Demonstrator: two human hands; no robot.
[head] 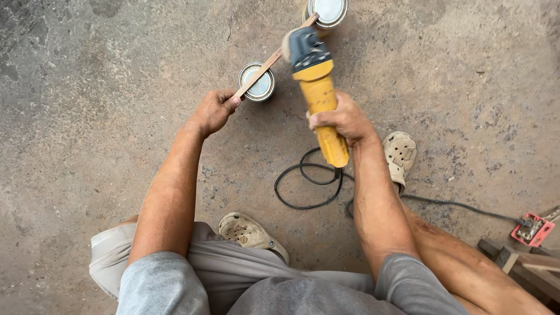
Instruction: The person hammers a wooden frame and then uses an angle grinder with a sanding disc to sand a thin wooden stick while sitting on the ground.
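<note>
I saw two round cans on the concrete floor (pixel 87 116). The near can (pixel 256 82) had a pale blue-grey lid inside a bright metal rim. The far can (pixel 328 11) stood at the top edge of the view and was partly cut off; I could make out no label on either.

A thin wooden strip (pixel 274 56) lay across both cans, running diagonally from the near can up to the far one. My left hand (pixel 214 109) gripped the strip's lower end, fingers closed around it, just left of the near can. The left arm was extended forward, nearly straight.

My right hand (pixel 344 119) was closed around the yellow body of a grinder (pixel 318 87). The grinder's dark head (pixel 304 46) sat at the strip's middle, between the two cans; I could not tell whether it touched. The right forearm angled forward with the wrist bent inward.

A black cord (pixel 309 181) ran from the grinder's tail and looped on the floor between two beige clogs (pixel 251 233). A red clamp (pixel 532 229) lay at the right edge beside some timber (pixel 525 268).
</note>
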